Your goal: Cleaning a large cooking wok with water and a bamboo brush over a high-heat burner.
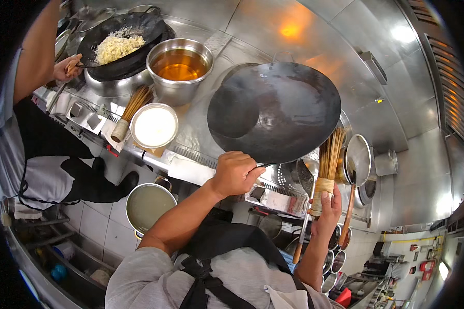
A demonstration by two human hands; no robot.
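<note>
My left hand point(236, 174) is closed around the near handle of a large dark wok point(282, 112), which is tilted over the stove. The wok holds no food, and its inner surface looks wet in places. In my right hand point(326, 202) is the wrapped grip of a bamboo wok brush point(328, 158), its bristles pointing up beside the wok's right rim. A steel ladle with a wooden handle point(298, 247) hangs or rests just left of that hand. A strainer's wooden handle point(347, 224) lies just to the right of it.
At left a co-worker's hand point(67, 68) grips a wok point(123, 50) of pale yellow food. Between the woks stand a steel pot of amber liquid point(179, 65), a container of white liquid point(154, 125) and another bamboo brush point(133, 110). A large pot point(150, 208) stands low, left of my arm.
</note>
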